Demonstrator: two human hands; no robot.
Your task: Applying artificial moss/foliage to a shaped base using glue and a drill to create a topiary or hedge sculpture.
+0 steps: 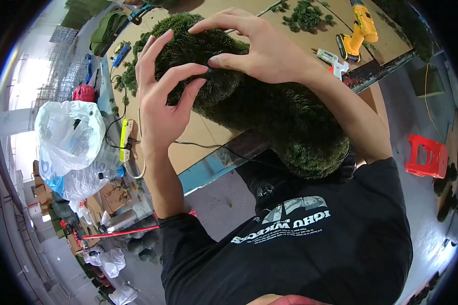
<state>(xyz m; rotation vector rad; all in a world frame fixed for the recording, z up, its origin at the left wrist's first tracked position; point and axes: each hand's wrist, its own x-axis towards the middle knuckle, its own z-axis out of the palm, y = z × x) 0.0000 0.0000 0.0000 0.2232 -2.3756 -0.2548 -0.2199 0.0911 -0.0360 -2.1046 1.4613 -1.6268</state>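
A shaggy dark-green artificial moss form (295,127) with rounded lobes stretches from the worktable toward my chest. My left hand (160,86) is at the left of its far lobe, fingers curved and spread, index and thumb tips slightly apart. From the right, my right hand (254,48) arches over the same lobe. Its thumb tip is near my left index finger, and its other fingers reach across the top, well apart from the thumb. I make out nothing pinched in either hand; how firmly the fingertips touch the greenery cannot be told.
A yellow cordless drill (362,28) and a glue gun (332,62) lie at the right of the table (198,147). Green sprigs (308,15) lie beyond. A power strip (126,133) with cables and a plastic bag (68,137) are left; a red stool (426,156) stands right.
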